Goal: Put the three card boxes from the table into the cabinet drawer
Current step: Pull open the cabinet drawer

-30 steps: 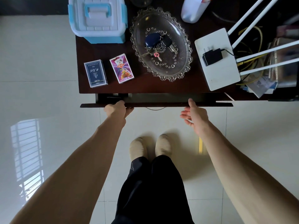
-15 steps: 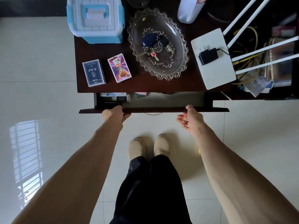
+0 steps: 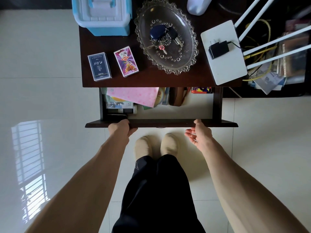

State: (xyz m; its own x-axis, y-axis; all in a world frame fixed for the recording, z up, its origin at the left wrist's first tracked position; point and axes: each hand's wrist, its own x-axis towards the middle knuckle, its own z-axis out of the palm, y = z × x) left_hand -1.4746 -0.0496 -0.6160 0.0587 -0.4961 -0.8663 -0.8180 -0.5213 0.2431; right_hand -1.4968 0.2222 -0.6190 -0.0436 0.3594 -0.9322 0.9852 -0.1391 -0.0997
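Two card boxes lie on the dark table: a dark blue box at the left and a purple box beside it. A red and yellow box shows at the back right of the drawer, half under the tabletop. The cabinet drawer stands pulled out below the table edge. My left hand grips the drawer's front edge at the left. My right hand is at the front edge on the right, fingers spread, thumb touching the wood.
The drawer holds a pink sheet, papers and a brown item, with bare white floor at its front right. On the table stand a blue and white lidded bin, a glass dish with keys, and a white router with a black adapter.
The drawer has slid out toward me, from barely open to well open, with both hands moving back with its front edge. Its contents have come into view.
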